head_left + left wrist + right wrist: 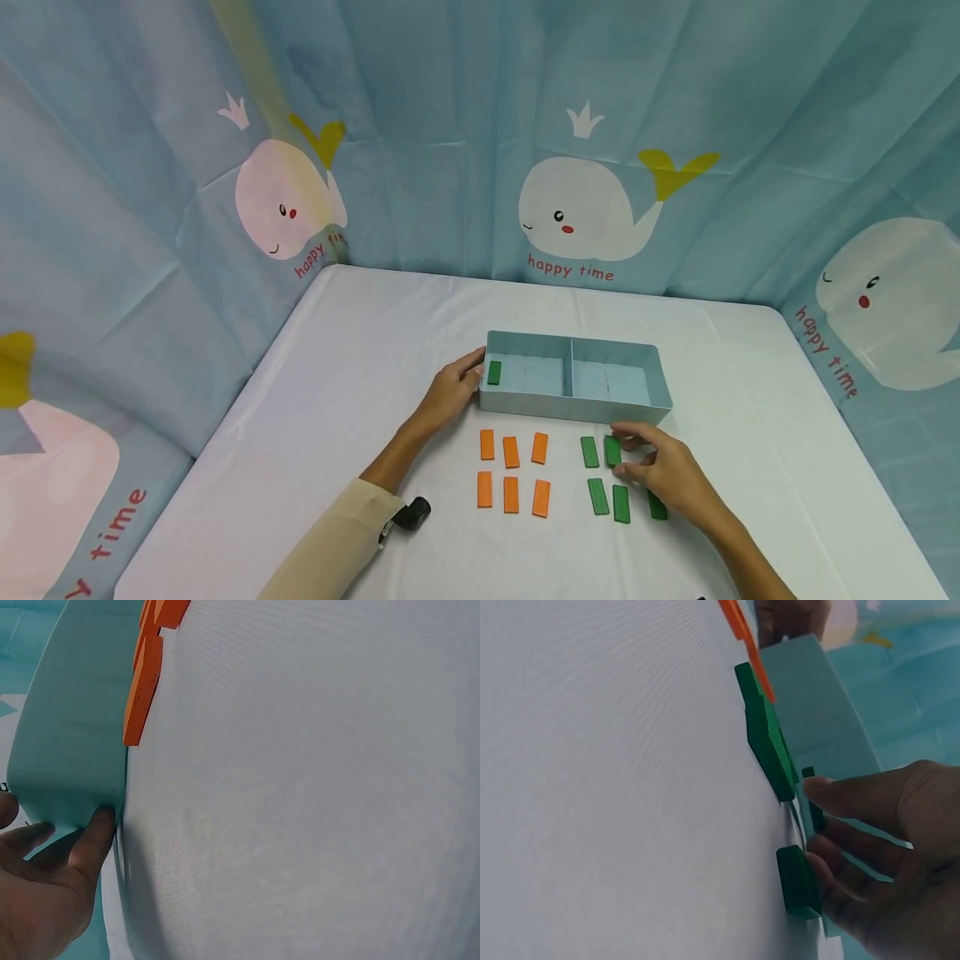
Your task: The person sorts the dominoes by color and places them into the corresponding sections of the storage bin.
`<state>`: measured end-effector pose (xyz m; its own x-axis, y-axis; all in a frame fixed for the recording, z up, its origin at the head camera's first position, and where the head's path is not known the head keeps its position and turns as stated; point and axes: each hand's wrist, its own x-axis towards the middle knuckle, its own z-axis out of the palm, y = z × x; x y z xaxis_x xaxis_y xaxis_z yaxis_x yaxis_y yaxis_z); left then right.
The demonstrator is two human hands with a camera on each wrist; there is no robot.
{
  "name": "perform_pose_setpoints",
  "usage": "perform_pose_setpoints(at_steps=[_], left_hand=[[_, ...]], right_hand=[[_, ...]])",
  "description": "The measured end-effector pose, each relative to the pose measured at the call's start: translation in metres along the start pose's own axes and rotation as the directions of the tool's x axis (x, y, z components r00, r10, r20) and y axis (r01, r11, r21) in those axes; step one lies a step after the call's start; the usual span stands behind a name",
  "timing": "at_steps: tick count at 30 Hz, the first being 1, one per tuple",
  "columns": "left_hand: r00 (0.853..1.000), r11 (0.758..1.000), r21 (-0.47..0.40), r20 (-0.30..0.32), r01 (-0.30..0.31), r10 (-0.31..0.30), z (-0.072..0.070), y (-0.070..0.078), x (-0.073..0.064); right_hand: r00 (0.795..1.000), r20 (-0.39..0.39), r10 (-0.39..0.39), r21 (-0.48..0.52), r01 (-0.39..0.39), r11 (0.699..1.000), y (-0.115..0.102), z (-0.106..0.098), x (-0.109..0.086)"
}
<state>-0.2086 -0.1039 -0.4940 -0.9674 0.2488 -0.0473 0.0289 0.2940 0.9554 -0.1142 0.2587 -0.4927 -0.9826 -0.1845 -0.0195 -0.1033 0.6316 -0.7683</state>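
Note:
My left hand rests its fingertips against the left end of a grey-blue two-compartment box. In the left wrist view, the fingers touch that end wall. One green block stands in the left compartment, against its left side. My right hand is in front of the box's right part, pinching a flat green block between thumb and fingertips at its two ends. Under that palm, another green block is partly hidden. More green blocks lie just left of the hand.
Several orange blocks lie in two rows in front of the box's left half. A white cloth covers the table. Blue curtains with whale prints enclose the back and sides. A black device sits at the left sleeve cuff.

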Motion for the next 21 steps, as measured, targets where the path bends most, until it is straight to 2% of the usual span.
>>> perform_pose_setpoints(at_steps=[7, 21], left_hand=[[1.0, 1.0, 0.0, -0.004, 0.003, -0.003, 0.001, -0.002, 0.001], [1.0, 1.0, -0.006, -0.006, 0.004, -0.004, 0.0, -0.001, 0.0]], right_hand=[[1.0, -0.005, 0.002, 0.064, -0.002, 0.998, -0.005, 0.004, -0.002], [0.986, -0.065, -0.151, 0.008, 0.152, 0.988, -0.022, 0.009, 0.001]])
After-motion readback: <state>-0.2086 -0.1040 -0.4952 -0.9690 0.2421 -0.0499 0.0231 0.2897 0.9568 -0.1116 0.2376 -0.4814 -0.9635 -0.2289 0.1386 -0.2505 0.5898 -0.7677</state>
